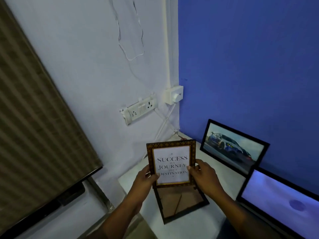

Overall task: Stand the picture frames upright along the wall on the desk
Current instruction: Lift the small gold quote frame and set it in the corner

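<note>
I hold a brown patterned picture frame (171,162) with a printed "Success is a journey" text upright above the white desk (203,219). My left hand (146,178) grips its lower left edge and my right hand (204,175) grips its right edge. Under it, a dark frame (181,203) lies flat on the desk, back side up, with its stand showing. A black frame with a car picture (233,146) stands upright against the blue wall (250,66).
A laptop with a lit screen (279,200) stands at the right. A socket strip (139,109), a switch box (173,94) and white cables are on the pale wall behind the desk corner. A striped curtain (34,118) hangs at the left.
</note>
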`<action>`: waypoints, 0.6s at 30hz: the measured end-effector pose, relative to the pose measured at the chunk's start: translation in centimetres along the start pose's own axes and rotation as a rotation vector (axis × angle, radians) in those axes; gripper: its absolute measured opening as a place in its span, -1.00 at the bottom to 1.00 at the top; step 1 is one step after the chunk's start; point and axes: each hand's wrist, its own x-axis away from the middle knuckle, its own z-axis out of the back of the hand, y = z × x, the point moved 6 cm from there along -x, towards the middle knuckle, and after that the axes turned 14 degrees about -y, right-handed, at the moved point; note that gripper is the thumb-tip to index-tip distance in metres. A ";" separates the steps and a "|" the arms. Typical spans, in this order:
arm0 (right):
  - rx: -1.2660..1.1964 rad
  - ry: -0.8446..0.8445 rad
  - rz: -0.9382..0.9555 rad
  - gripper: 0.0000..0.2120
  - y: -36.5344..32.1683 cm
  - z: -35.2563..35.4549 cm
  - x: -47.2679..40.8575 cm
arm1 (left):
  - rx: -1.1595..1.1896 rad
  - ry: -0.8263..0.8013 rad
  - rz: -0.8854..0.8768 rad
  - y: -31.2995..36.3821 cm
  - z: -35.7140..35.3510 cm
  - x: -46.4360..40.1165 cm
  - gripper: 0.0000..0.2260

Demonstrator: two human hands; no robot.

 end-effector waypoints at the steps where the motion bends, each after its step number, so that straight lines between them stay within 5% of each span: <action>1: -0.006 -0.017 0.011 -0.58 0.0 -0.1 -0.6 | -0.001 -0.005 0.017 -0.2 0.1 -0.5 -0.72; 5: -0.024 -0.055 0.028 -0.60 0.4 -0.5 0.2 | 0.029 0.000 0.105 -2.6 -0.3 -0.2 -0.65; 6: -0.005 -0.056 0.019 -0.60 0.7 0.5 -7.2 | 0.032 0.002 0.104 -2.7 1.5 -7.5 -0.64; 10: -0.030 -0.065 0.053 -0.53 -0.2 1.9 -11.4 | 0.001 0.010 0.105 -1.5 2.5 -10.5 -0.53; 18: -0.028 -0.171 -0.026 -0.50 1.5 -0.7 -21.6 | 0.050 -0.036 0.126 -3.2 5.7 -18.7 -0.69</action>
